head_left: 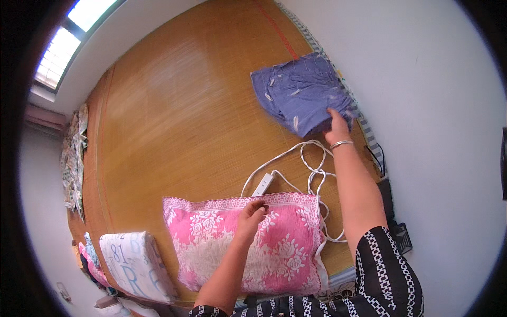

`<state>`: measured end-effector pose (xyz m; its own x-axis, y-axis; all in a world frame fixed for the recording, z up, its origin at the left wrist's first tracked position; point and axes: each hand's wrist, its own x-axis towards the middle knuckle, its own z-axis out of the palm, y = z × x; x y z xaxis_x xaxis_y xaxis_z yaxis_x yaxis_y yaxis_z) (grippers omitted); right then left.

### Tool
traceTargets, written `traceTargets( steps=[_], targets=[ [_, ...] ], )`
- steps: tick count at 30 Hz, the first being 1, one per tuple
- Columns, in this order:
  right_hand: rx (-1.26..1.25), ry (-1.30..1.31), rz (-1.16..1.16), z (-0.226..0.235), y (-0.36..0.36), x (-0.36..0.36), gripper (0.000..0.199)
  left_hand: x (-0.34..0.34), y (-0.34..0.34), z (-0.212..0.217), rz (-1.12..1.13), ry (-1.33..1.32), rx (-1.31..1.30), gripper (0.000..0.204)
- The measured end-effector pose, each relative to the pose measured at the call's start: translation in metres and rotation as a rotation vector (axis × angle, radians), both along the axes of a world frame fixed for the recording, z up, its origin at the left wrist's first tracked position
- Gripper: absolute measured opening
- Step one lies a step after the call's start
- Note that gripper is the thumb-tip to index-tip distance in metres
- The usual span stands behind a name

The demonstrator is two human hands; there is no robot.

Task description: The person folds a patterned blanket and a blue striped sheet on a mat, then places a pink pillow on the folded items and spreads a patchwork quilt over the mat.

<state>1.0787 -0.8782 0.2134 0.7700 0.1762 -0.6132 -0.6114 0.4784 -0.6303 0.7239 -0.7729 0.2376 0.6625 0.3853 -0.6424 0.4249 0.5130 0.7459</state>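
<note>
One blue cloth (pixel 298 95) is lying at one o'clock from the left hand (pixel 250 217), the right hand (pixel 337 128) gripping its near edge. The left hand is showing loosely bent fingers over a pink pillow (pixel 211 240), contact impossible to tell. A white power strip (pixel 263 184) is lying beyond; the brown mat (pixel 174 105) is stretching toward eleven, a wall (pixel 443 132) bordering at three.

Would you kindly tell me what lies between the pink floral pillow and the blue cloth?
In the head view, a white power strip and its looped white cord lie there.
</note>
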Motion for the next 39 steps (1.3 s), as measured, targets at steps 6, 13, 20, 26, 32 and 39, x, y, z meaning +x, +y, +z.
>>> traceTargets(
  steps=[6, 13, 20, 26, 32, 39],
  targets=[
    [0.109, -0.444, 0.030, 0.157, -0.018, -0.038, 0.028, -0.015, -0.007, 0.023, 0.017, -0.083, -0.136, 0.030],
    [0.217, -0.668, 0.226, 0.302, 0.001, -0.228, 0.022, -0.079, -0.010, 0.057, 0.136, -0.219, -0.489, 0.039],
    [0.237, -0.694, 0.656, 0.309, 0.090, -0.466, 0.029, -0.260, 0.027, 0.049, 0.168, -0.221, -0.767, 0.041],
    [0.526, -0.531, 0.987, 0.327, 0.234, -0.684, 0.032, -0.509, 0.170, 0.041, 0.514, -0.591, -0.616, 0.054],
    [0.362, -0.443, 1.000, 0.321, 0.343, -0.837, 0.030, -0.740, 0.344, 0.128, 1.021, -0.728, 0.231, 0.047],
    [-0.238, -0.648, 1.184, 0.111, 0.349, -0.878, 0.038, -0.867, 0.409, 0.041, 1.120, -0.362, 0.051, 0.037]
  ],
)
